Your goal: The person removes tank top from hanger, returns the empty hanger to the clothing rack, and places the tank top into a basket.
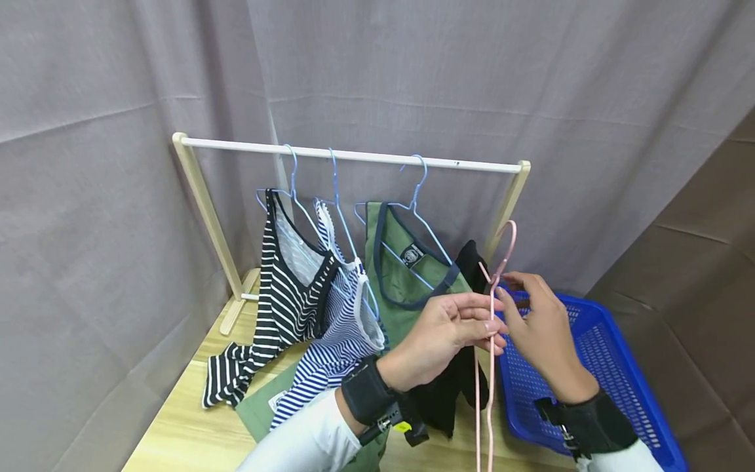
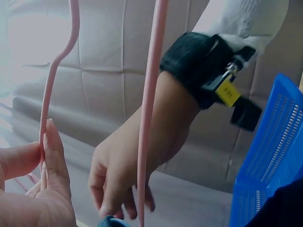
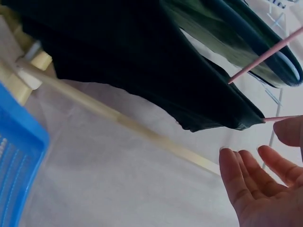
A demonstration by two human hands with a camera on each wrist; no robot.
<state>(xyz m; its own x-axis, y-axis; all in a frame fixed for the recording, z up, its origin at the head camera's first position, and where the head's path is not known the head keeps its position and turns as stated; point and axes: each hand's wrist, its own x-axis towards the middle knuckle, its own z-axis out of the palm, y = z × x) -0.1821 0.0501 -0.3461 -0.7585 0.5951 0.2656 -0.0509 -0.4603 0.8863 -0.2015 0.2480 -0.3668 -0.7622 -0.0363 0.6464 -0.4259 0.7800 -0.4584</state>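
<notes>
A pink wire hanger (image 1: 492,373) stands upright in front of the rack, hook at the top. My left hand (image 1: 436,331) pinches its wire below the hook between thumb and fingers. Close to the hanger's neck, my right hand (image 1: 545,334) has its fingers loosely bent, gripping nothing visible. In the right wrist view, that hand (image 3: 265,189) shows spread fingers below a black garment (image 3: 128,52), and pink wire runs into the garment's narrow end. From the head, the black garment (image 1: 442,400) is partly hidden behind my left hand and wrist.
A wooden rack with a white rail (image 1: 371,156) holds a black-striped top (image 1: 283,295), a blue-striped top (image 1: 342,328) and a green garment (image 1: 392,275) on blue hangers. A blue plastic basket (image 1: 607,354) stands at the right. Grey curtains (image 1: 472,78) hang behind.
</notes>
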